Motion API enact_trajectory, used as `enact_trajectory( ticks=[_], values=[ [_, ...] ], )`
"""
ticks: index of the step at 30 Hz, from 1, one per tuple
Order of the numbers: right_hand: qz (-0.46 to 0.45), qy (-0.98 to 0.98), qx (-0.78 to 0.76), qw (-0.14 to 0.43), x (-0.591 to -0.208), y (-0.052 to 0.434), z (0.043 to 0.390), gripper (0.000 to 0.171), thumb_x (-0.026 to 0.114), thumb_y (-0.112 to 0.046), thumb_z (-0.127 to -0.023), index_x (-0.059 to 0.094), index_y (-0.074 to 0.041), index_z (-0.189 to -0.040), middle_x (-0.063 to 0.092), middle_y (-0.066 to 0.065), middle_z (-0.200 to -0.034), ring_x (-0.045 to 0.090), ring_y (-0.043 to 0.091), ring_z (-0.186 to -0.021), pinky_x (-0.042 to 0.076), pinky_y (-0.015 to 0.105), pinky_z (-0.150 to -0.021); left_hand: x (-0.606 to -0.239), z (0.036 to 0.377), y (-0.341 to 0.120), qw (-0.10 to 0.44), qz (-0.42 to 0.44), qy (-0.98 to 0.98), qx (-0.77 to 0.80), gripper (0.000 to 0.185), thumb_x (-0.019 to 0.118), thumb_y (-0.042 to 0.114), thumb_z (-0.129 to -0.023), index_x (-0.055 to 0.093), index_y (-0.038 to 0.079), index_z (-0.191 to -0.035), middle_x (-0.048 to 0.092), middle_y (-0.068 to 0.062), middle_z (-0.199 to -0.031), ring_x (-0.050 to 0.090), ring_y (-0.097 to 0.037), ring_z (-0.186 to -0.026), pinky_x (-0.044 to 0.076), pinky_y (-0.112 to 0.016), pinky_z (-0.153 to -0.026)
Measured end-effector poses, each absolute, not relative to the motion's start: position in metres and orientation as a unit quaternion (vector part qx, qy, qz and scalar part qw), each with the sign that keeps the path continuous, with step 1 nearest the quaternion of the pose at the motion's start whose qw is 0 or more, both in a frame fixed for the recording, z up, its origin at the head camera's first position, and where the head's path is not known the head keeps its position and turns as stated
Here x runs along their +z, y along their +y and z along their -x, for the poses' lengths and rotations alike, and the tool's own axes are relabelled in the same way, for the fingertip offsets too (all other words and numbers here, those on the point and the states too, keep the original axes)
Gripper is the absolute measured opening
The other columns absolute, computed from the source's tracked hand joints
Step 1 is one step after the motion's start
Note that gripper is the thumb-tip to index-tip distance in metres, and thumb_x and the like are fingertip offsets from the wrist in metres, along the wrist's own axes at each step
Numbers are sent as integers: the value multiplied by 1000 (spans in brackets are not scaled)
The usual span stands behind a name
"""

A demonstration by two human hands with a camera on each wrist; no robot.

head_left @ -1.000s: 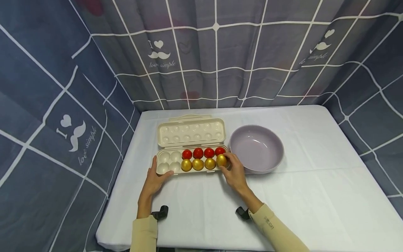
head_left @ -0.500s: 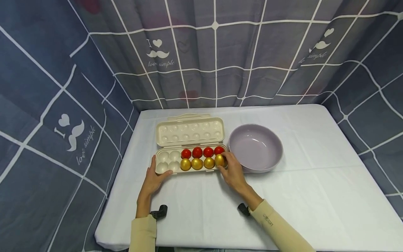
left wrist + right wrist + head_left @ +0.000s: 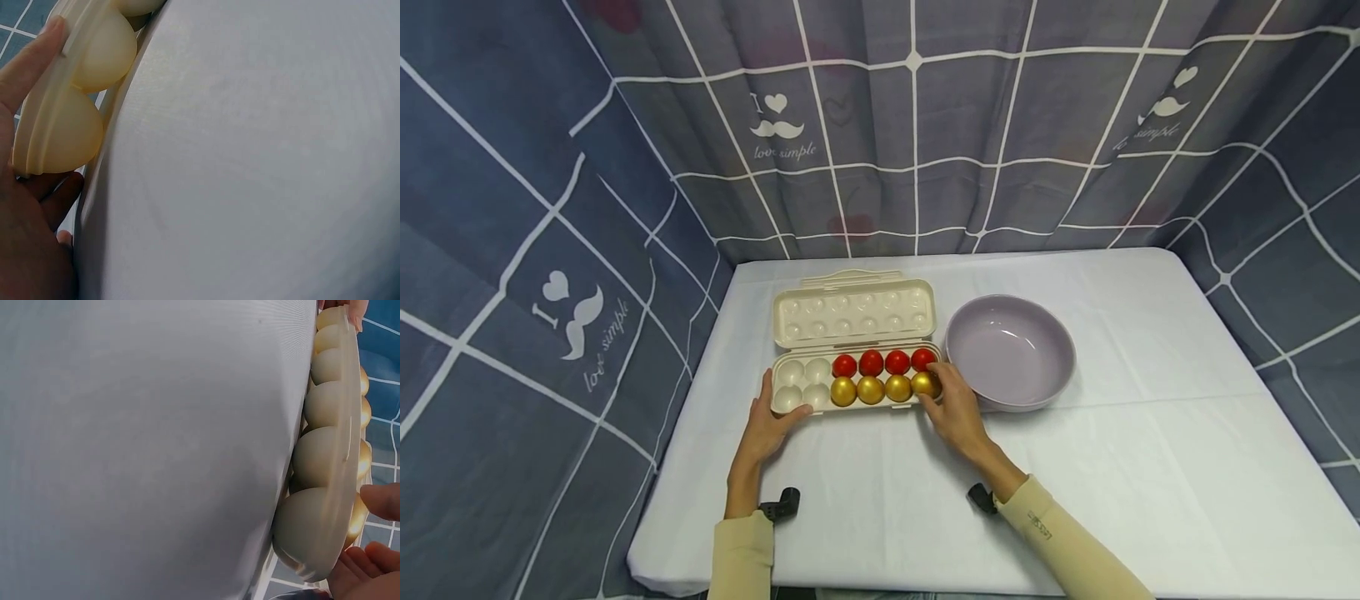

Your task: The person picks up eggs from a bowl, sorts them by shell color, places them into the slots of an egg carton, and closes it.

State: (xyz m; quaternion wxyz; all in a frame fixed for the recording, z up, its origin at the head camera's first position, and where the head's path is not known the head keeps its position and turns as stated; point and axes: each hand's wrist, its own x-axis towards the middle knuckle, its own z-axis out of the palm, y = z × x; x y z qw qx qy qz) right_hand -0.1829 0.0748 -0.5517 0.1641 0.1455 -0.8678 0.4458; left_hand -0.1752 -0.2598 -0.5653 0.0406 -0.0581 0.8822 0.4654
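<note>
A cream plastic egg carton (image 3: pixel 880 407) stands with its lid folded back on the white table. Its right part holds a back row of red eggs (image 3: pixel 871 362) and a front row of gold eggs (image 3: pixel 870 390); the cups at the left end are bare. My left hand (image 3: pixel 765 431) grips that left end, thumb along the front rim and fingers round the side; the left wrist view shows the thumb on the rim (image 3: pixel 53 106). At the right end, my right hand (image 3: pixel 958 414) pinches the last gold egg (image 3: pixel 926 383), which sits low in its cup.
A round lilac bowl (image 3: pixel 1011 354) stands close to the carton's right end. The carton's lid (image 3: pixel 853 315) lies back behind it. Dark grey checked curtains (image 3: pixel 880 125) hang round the back and sides of the table (image 3: pixel 1120 492).
The gold egg between my right fingers has sunk slightly and tipped over into its cup. My left hand keeps its grip on the carton; the bowl stays put.
</note>
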Motion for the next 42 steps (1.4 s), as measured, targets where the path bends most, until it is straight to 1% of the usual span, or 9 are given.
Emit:
enact_trajectory(
  ticks=[16,19,21,24,26,29,32,37,42],
  values=[
    [-149,-840,504,135,-547,77,184,52,78,-2,-80,59,8,-127,62,21,-119,60,34,-109,46,47,-98,-565,176,-259,38,55,884,463,114,77,43,-85,-3,8,-159,4,-19,-163,-2,-34,-149,-6,-49,-118],
    [-149,-828,526,126,-540,74,189,51,76,0,-81,59,8,-128,62,23,-118,60,37,-109,46,48,-98,-565,176,-259,46,64,884,460,115,76,45,-84,-4,10,-159,3,-18,-163,-4,-35,-149,-5,-51,-117],
    [-145,-810,556,117,-531,71,195,52,75,1,-82,57,9,-130,61,26,-121,60,40,-112,47,49,-99,-564,175,-259,52,70,884,459,115,76,47,-84,-5,12,-159,3,-16,-164,-7,-36,-148,-4,-53,-117],
    [-126,-774,613,95,-513,67,210,56,72,2,-85,50,12,-135,55,32,-129,54,45,-121,44,50,-102,-564,174,-258,55,75,883,460,115,76,47,-84,-5,14,-159,3,-16,-164,-9,-38,-148,-3,-56,-116],
    [-101,-751,648,73,-503,66,224,60,69,-1,-88,42,13,-140,47,33,-138,46,45,-129,39,47,-107,-564,174,-258,54,74,883,461,115,76,46,-84,-5,13,-159,2,-17,-164,-10,-40,-147,-4,-58,-116],
    [-42,-729,683,29,-492,66,248,69,66,-9,-92,30,10,-148,36,28,-149,35,38,-140,30,40,-114,-566,174,-258,53,76,883,461,115,76,46,-84,-4,12,-159,2,-18,-163,-10,-40,-147,-4,-58,-115],
    [15,-722,692,-15,-487,68,268,78,65,-17,-94,20,3,-154,25,22,-157,25,29,-145,23,37,-116,-569,174,-259,51,73,883,461,115,77,46,-84,-4,11,-159,3,-19,-163,-8,-39,-148,-4,-57,-116],
    [57,-724,685,-57,-485,68,289,85,64,-24,-94,11,-1,-157,14,18,-162,15,28,-148,17,39,-118,-568,175,-260,49,68,883,462,115,76,46,-84,-4,12,-159,4,-17,-164,-6,-36,-149,-5,-53,-117],
    [57,-737,670,-68,-482,60,302,90,63,-27,-93,7,3,-156,10,20,-162,8,29,-149,10,39,-119,-567,175,-259,47,67,881,466,115,76,46,-84,-4,13,-159,5,-17,-164,-5,-36,-149,-5,-53,-117]
  ],
)
